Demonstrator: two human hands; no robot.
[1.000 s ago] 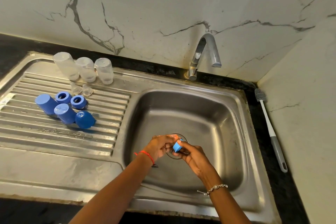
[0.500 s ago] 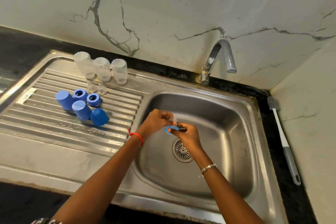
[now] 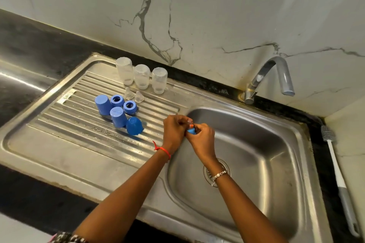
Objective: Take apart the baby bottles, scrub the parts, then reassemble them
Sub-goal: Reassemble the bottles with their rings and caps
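Hands meet at the centre of the frame, over the sink's (image 3: 292, 144) left rim: left hand (image 3: 173, 132) and right hand (image 3: 203, 140) both curl their fingers round a small blue ring (image 3: 191, 130), pinching it between them. It looks light, stiff and probably wet and slippery, best gripped by its outer rim. Three clear bottles (image 3: 141, 77) and blue caps (image 3: 118, 116) stand at upper left.

blue part (image 3: 191, 130) — mostly hidden between both hands | brush handle (image 3: 349, 213) — end blurred near edge
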